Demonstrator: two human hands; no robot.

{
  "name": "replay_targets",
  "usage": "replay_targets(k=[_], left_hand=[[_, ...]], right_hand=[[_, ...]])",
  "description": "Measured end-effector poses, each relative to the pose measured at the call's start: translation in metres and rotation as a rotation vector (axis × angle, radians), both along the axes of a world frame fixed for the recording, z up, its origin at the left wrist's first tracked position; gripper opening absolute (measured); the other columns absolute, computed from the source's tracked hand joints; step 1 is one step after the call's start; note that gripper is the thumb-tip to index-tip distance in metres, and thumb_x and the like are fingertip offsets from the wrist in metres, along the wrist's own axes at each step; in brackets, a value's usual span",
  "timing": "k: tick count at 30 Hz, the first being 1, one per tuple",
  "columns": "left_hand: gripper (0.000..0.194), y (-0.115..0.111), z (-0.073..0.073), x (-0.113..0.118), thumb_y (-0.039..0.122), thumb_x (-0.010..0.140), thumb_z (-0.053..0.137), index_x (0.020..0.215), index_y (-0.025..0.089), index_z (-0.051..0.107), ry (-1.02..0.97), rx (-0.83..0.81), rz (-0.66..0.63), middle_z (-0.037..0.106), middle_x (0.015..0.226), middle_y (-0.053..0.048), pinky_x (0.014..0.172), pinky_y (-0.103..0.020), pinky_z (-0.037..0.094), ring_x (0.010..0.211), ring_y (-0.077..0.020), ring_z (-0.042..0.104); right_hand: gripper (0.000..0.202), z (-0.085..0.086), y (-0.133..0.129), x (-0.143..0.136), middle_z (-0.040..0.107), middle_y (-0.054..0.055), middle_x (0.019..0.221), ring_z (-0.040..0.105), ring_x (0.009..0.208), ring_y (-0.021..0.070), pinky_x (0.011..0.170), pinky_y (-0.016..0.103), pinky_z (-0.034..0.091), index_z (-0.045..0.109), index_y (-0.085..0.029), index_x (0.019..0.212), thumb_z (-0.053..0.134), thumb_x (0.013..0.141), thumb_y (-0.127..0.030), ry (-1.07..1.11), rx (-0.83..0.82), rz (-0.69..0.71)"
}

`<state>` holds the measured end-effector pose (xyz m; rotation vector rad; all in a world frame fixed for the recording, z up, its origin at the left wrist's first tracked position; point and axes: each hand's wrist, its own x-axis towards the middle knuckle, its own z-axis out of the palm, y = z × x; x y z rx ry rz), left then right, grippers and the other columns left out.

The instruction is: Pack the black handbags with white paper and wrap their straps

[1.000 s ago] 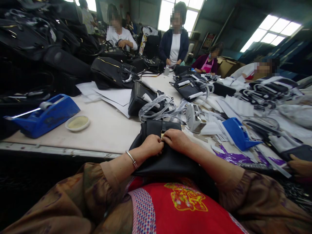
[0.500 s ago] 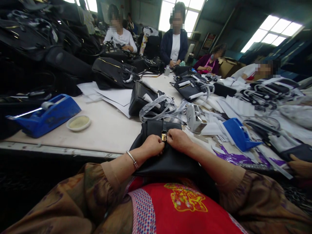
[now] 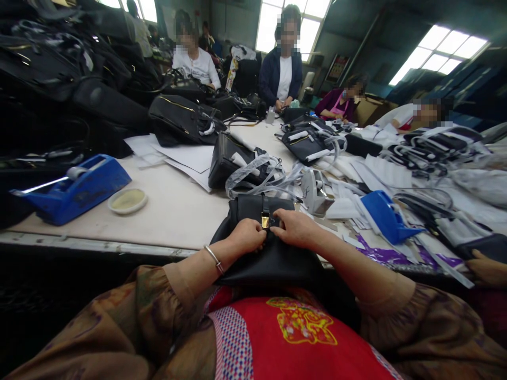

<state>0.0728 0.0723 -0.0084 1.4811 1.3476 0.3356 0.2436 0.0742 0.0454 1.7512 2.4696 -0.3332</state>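
Note:
A black leather bag (image 3: 273, 264) lies at the table's front edge, close against my red apron. On its flap is a strap with a gold clasp (image 3: 265, 220). My left hand (image 3: 249, 235), below a silver bangle, is closed at the clasp's left side; its fingertips curl out of sight, and what they grip is hidden. My right hand (image 3: 293, 227) is just right of the clasp, thumb and index finger apart with nothing seen between them.
On the left are a blue tape dispenser (image 3: 75, 187) and a small round dish (image 3: 127, 200). Ahead lies another black bag (image 3: 237, 161) with wrapped straps. Right are a second blue dispenser (image 3: 388, 216) and paper scraps. A person's hand (image 3: 489, 269) shows far right.
My right hand has moved slightly right, away from the clasp, and its thumb and index finger have spread. My left hand has hardly moved.

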Motion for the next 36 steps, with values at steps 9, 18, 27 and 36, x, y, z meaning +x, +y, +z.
replay_targets(k=[9, 18, 27, 36], left_hand=[[0.016, -0.001, -0.001, 0.002, 0.020, 0.083, 0.054, 0.071, 0.014, 0.063, 0.005, 0.011, 0.013, 0.065, 0.058, -0.003, 0.043, -0.023, 0.050, 0.047, -0.0153, 0.063], [0.018, -0.003, -0.001, 0.002, 0.021, 0.084, 0.052, 0.069, 0.015, 0.061, 0.015, 0.024, 0.011, 0.065, 0.058, -0.003, 0.042, -0.023, 0.049, 0.045, -0.0141, 0.061], [0.019, -0.003, 0.000, 0.002, 0.022, 0.085, 0.052, 0.072, 0.015, 0.063, 0.041, 0.039, -0.004, 0.067, 0.060, -0.004, 0.043, -0.022, 0.049, 0.047, -0.0141, 0.063], [0.023, -0.003, 0.014, -0.001, 0.029, 0.086, 0.054, 0.069, 0.017, 0.065, 0.182, 0.177, -0.111, 0.069, 0.065, -0.007, 0.063, -0.029, 0.054, 0.063, -0.0201, 0.069]], right_hand=[[0.018, -0.010, 0.006, -0.006, 0.073, 0.008, 0.097, 0.065, 0.090, 0.0218, 0.075, 0.028, 0.042, 0.072, -0.019, 0.091, 0.056, 0.090, -0.025, -0.002, -0.047, 0.169], [0.027, -0.014, 0.016, 0.014, 0.062, 0.005, 0.103, 0.060, 0.086, 0.0159, 0.071, 0.025, 0.039, 0.069, -0.025, 0.112, 0.051, 0.093, -0.016, 0.098, 0.117, 0.404], [0.016, -0.018, 0.010, 0.016, 0.063, 0.008, 0.100, 0.058, 0.092, 0.0179, 0.080, 0.027, 0.043, 0.066, -0.016, 0.094, 0.050, 0.092, -0.011, 0.189, 0.039, 0.524], [0.011, -0.018, 0.003, 0.035, 0.069, 0.004, 0.087, 0.061, 0.082, 0.0170, 0.077, 0.027, 0.043, 0.065, -0.018, 0.091, 0.054, 0.090, -0.016, 0.322, 0.095, 0.132]])
